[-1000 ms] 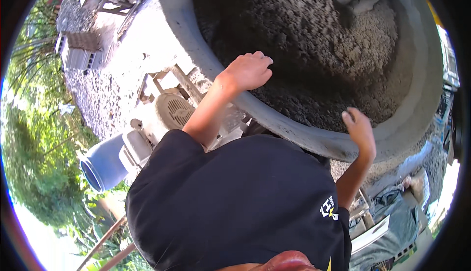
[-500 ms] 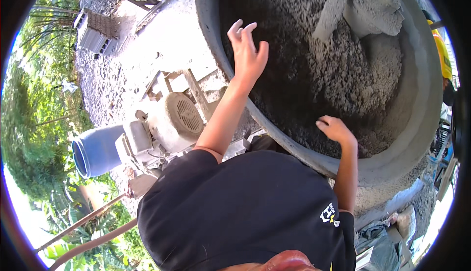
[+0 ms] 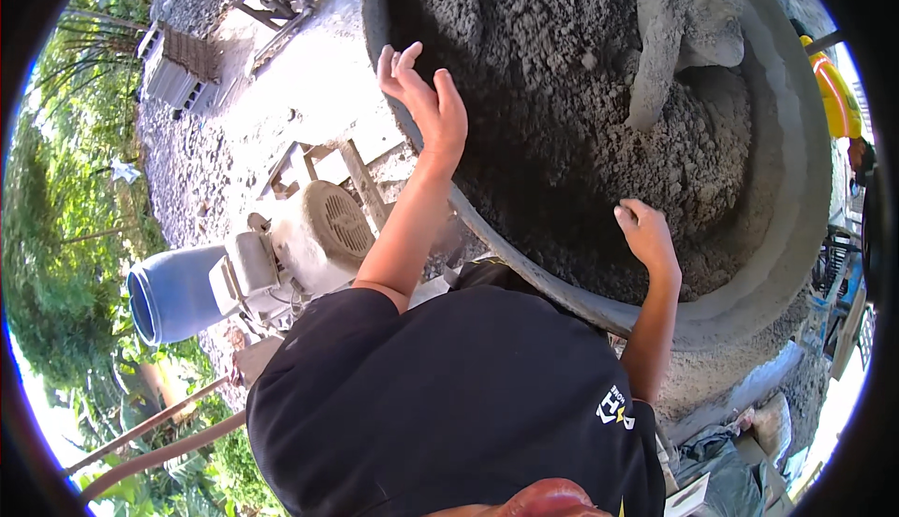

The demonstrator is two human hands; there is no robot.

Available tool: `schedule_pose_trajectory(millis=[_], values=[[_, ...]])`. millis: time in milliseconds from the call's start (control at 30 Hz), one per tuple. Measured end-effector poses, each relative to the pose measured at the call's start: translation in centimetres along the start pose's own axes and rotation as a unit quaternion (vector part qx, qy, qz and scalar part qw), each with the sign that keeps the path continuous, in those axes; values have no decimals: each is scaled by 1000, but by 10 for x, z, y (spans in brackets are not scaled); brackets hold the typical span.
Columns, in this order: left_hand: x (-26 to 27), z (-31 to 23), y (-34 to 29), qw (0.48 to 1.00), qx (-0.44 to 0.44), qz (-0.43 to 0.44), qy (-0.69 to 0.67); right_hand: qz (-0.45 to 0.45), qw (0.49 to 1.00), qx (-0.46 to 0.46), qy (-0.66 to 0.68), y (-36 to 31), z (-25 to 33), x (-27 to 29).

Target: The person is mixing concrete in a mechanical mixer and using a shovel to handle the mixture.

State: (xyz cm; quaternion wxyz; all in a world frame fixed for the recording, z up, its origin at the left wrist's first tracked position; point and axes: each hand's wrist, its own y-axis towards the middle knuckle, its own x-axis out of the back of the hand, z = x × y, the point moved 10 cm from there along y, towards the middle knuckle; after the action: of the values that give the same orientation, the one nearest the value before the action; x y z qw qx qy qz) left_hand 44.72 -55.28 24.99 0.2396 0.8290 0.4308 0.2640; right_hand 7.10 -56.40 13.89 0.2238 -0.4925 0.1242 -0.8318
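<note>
hands over basin of grey mix, left hand bare of any load

left hand (image 3: 426, 105): forearm extended toward the far side; fingers spread and slightly crooked, pointing far and left, thumb apart; gripping nothing. it overlaps the left rim of the basin (image 3: 791, 161) in this view; contact could not be determined.

right hand (image 3: 648, 234): over the near right part of the basin, fingers half curled and pointing left and far; palm hidden, grip could not be determined.

grey mix (image 3: 543, 96): lumpy, inside the basin, heaped toward the far and right sides, darker at the near left.

mixing arm (image 3: 655, 58): crusted, in the far right of the basin; long axis runs far to near, lower end pointing near and slightly left. a broad crusted lump (image 3: 712, 25) sits just right of it.

motor (image 3: 328, 227): left of the basin, vented end facing right
</note>
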Motion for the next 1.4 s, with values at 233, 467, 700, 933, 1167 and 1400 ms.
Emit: schedule_pose_trajectory(millis=[233,467,700,933,1167,1400], values=[[5,-5,-2,1000,-10,4,4,-167,981,73,70,-9,11,42],[23,-22,0,1000,-26,-16,7,-163,951,158,210,22,65,60],[19,1,-2,998,53,-13,-41,-297,912,253,124,139,173,107],[3,7,-7,997,47,62,-5,-23,982,161,93,204,116,80],[0,18,-1,993,58,98,-8,-90,994,62,-2,84,43,126],[-36,19,-9,976,78,197,-52,-270,960,-33,-61,-7,-69,138]])
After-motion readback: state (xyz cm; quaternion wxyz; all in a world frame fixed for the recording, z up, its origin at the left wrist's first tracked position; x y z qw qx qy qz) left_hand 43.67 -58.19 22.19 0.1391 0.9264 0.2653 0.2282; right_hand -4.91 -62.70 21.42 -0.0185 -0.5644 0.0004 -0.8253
